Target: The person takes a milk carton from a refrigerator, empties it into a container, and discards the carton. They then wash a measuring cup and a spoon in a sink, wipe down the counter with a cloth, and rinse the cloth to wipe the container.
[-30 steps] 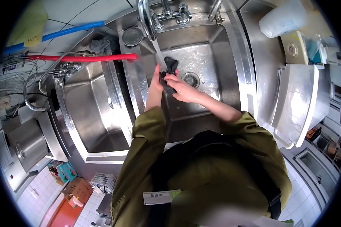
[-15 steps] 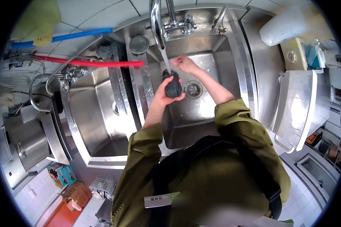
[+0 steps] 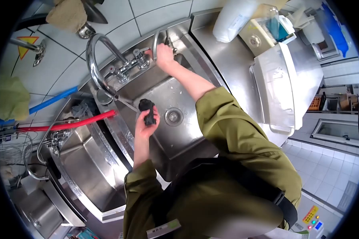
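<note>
My left hand (image 3: 147, 120) is wrapped round a dark, wet-looking object (image 3: 146, 106) over the left side of the steel sink (image 3: 187, 119). A stream of water (image 3: 128, 104) runs from the tall curved faucet (image 3: 93, 65) towards the object. At the sink's back right, my right hand (image 3: 164, 56) is at a small curved metal spout (image 3: 156, 40), with its fingers curled. What those fingers hold, if anything, is hidden. The drain (image 3: 173, 117) lies to the right of my left hand.
A second sink (image 3: 93, 171) is at the left, near a red tube (image 3: 73, 124) and a blue tube (image 3: 54, 105). Tap handles (image 3: 139, 58) stand behind the main sink. Right of it are a white plastic bag (image 3: 232, 22) and a white lidded bin (image 3: 275, 85).
My right hand has moved away from beside the water stream to the small spout at the back right. My left hand still holds the dark object. The camera view has turned right.
</note>
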The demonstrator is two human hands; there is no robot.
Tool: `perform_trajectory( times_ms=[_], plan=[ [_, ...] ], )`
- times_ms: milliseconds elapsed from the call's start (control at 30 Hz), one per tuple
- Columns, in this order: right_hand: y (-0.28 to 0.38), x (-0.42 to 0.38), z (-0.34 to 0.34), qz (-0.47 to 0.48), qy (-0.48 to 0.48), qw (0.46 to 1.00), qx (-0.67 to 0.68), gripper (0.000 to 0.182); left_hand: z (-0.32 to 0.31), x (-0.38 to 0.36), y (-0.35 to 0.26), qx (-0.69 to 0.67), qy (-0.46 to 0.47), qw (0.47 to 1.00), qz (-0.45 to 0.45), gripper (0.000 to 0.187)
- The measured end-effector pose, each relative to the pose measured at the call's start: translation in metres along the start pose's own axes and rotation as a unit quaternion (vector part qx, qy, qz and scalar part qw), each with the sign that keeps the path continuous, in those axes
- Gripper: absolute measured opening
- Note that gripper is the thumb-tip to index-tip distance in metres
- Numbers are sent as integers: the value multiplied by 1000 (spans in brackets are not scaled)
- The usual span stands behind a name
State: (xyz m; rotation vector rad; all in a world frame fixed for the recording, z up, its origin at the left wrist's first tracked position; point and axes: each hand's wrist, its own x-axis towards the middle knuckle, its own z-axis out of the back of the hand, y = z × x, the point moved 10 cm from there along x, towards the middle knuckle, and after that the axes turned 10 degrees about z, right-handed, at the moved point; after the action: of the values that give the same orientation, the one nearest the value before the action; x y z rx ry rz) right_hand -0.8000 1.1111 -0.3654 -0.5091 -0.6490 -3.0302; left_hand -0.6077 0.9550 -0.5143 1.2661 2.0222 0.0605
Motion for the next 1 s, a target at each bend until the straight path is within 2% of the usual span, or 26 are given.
perform_trajectory(
  times_ms=[33, 67, 100, 133, 167, 233, 300, 333, 367, 400, 433, 500, 567, 633, 667, 700, 767, 833, 867, 900, 933, 967, 1000],
  plan=[
    [8, -1, -4, 64, 8, 998, -10, 16, -5, -4, 8, -5, 10, 1000, 11, 37],
    [20, -8, -10, 127, 18, 992, -17, 15, -11, -15, 13, 30, -20, 999, -20, 35],
    [50, -35, -8, 239, 79, 967, 25, 17, -22, -28, 22, 63, -51, 995, -53, 34],
    [73, -73, -20, 307, 184, 926, 118, 27, -22, -39, 23, 95, -84, 988, -86, 32],
    [104, -123, 11, 465, 108, 842, 249, 42, -26, -37, 36, 59, -10, 998, 2, 30],
    [118, -174, 27, 474, 137, 839, 229, 50, -30, -45, 59, -25, 134, 975, 175, 26],
    [125, -200, 33, 518, 91, 826, 204, 51, -14, -47, 84, 63, 92, 963, 245, 23],
    [129, -212, 30, 551, 47, 810, 196, 49, -4, -50, 91, 121, 56, 948, 290, 25],
    [128, -225, 22, 591, -37, 787, 170, 45, 7, -56, 94, 173, 17, 928, 331, 27],
    [131, -221, 21, 602, -45, 777, 177, 42, 8, -58, 85, 308, -36, 903, 297, 32],
    [138, -213, 24, 609, -55, 769, 184, 40, 4, -64, 73, 436, -97, 855, 262, 38],
    [159, -204, 29, 664, -6, 724, 187, 38, -15, -66, 58, 629, -103, 741, 213, 54],
    [169, -188, 22, 646, 77, 747, 138, 33, -16, -67, 23, 740, -220, 621, 134, 54],
    [165, -177, -6, 602, 182, 771, 100, 29, -54, -75, -3, 818, -298, 485, -87, 58],
    [157, -171, -27, 566, 244, 782, 88, 29, -57, -65, -14, 828, -238, 477, -175, 63],
    [148, -170, -46, 527, 304, 790, 75, 29, -55, -62, -19, 863, -278, 393, -155, 65],
    [133, -165, -60, 447, 308, 834, 100, 35, -56, -52, -28, 906, -346, 215, -114, 68],
    [118, -170, -78, 357, 300, 875, 134, 37, -73, -46, -25, 938, -279, 89, -186, 49],
    [126, -165, -65, 333, 227, 884, 238, 30, -80, -45, -20, 944, -245, 26, -221, 40],
    [110, -169, -84, 188, 307, 878, 316, 24, -84, -47, -13, 944, -209, -39, -252, 30],
    [96, -184, -99, 36, 376, 844, 381, 19, -87, -46, -8, 945, -173, -79, -266, 25],
    [88, -209, -105, -119, 433, 782, 433, 14, -92, -45, 2, 944, -135, -117, -279, 19],
    [88, -229, -104, -237, 424, 701, 523, 12, -97, -45, 12, 939, -96, -153, -293, 13]
  ],
)
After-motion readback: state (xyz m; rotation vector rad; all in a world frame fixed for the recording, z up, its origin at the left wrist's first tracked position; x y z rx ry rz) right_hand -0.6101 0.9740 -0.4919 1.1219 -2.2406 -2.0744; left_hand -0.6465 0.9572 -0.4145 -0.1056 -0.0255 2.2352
